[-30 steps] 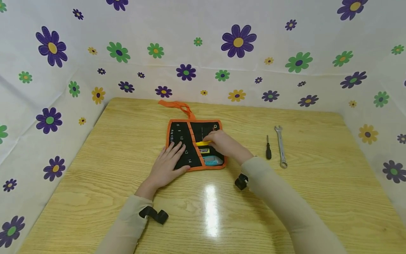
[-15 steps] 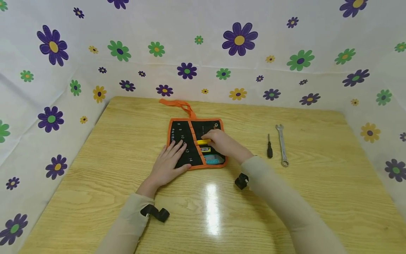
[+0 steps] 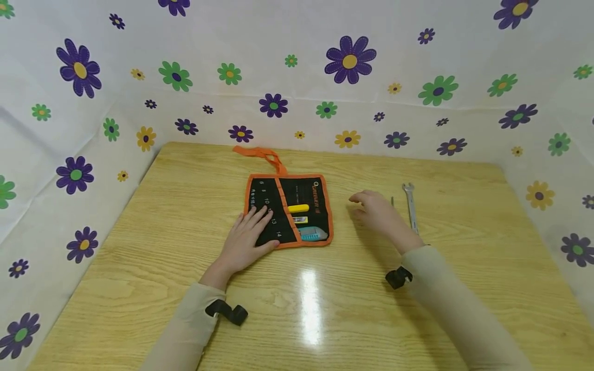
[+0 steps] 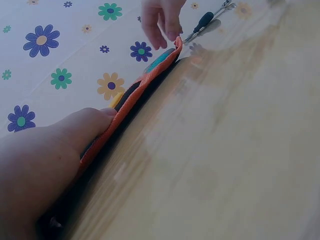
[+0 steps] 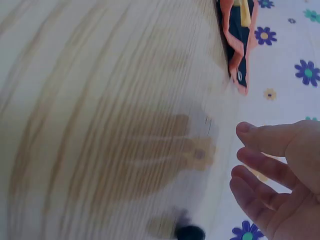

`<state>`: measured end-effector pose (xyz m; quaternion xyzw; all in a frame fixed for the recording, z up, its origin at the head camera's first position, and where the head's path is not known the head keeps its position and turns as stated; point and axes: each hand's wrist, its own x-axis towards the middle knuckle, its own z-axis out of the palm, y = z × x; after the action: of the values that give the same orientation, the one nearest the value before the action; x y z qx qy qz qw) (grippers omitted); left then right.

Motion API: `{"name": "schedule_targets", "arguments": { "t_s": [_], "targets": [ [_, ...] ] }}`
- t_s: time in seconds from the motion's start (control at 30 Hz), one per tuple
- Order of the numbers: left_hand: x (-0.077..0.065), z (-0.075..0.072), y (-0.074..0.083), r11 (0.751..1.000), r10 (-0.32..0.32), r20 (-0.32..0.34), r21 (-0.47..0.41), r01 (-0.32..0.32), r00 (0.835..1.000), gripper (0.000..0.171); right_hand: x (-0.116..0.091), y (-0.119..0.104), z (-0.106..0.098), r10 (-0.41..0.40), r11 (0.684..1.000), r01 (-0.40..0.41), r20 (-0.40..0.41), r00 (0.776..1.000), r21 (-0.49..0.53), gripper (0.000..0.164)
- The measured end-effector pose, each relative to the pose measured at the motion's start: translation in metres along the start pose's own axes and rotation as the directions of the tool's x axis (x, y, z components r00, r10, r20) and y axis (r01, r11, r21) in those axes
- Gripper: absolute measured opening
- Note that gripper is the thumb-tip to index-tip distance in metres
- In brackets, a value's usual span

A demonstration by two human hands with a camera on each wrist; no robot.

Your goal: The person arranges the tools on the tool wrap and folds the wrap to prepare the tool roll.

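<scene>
A black tool pouch [image 3: 297, 191] with orange edging lies unrolled on the table. My left hand [image 3: 243, 242] rests on its numbered left flap, fingers spread. Tucked into the pouch are a yellow-handled tool [image 3: 298, 208], a small yellow-labelled case [image 3: 300, 220] and a teal utility knife [image 3: 313, 234]. Right of the pouch, my right hand [image 3: 378, 214] hovers over the table with loosely bent fingers and nothing in them. It hides most of a black-handled screwdriver [image 4: 204, 22], whose handle shows in the left wrist view. Beyond lies a combination wrench [image 3: 410, 203], its lower end covered.
An orange tie strap [image 3: 260, 152] trails from the pouch's far edge. The wooden table [image 3: 153, 232] backs onto a white flowered cloth [image 3: 306, 41] on its far side and both flanks. Black camera mounts hang at both wrists.
My right hand has let go of the yellow-handled tool, leaving it in the pouch, and moved right toward the screwdriver. My left hand stays put on the pouch.
</scene>
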<state>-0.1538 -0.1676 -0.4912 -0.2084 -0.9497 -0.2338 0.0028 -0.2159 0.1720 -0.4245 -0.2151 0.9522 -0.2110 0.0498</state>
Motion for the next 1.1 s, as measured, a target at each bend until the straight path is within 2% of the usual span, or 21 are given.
{"name": "schedule_targets", "arguments": {
  "t_s": [0.23, 0.47, 0.8, 0.97, 1.1],
  "targets": [
    [0.0, -0.001, 0.001, 1.0, -0.002, 0.004, 0.002, 0.002, 1.0, 0.078, -0.019, 0.028, -0.012, 0.113, 0.993, -0.116, -0.073, 0.991, -0.032, 0.032],
    [0.0, 0.001, 0.0, 1.0, -0.008, 0.004, 0.004, 0.008, 1.0, 0.078, -0.029, 0.04, -0.02, 0.217, 0.976, -0.216, -0.023, 0.976, 0.026, 0.036],
    [0.0, 0.0, 0.0, 1.0, -0.008, -0.001, 0.003, 0.008, 1.0, 0.078, -0.031, 0.05, -0.019, 0.243, 0.969, -0.244, -0.029, 0.97, -0.042, 0.038],
    [0.0, 0.0, 0.0, 1.0, -0.011, 0.001, 0.004, 0.011, 1.0, 0.078, -0.034, 0.054, -0.018, 0.239, 0.968, -0.241, -0.047, 0.97, -0.062, 0.029],
    [0.0, 0.0, 0.0, 1.0, -0.013, 0.0, 0.003, 0.013, 1.0, 0.078, -0.033, 0.053, -0.019, 0.243, 0.968, -0.245, -0.03, 0.969, -0.054, 0.025]
  ]
}}
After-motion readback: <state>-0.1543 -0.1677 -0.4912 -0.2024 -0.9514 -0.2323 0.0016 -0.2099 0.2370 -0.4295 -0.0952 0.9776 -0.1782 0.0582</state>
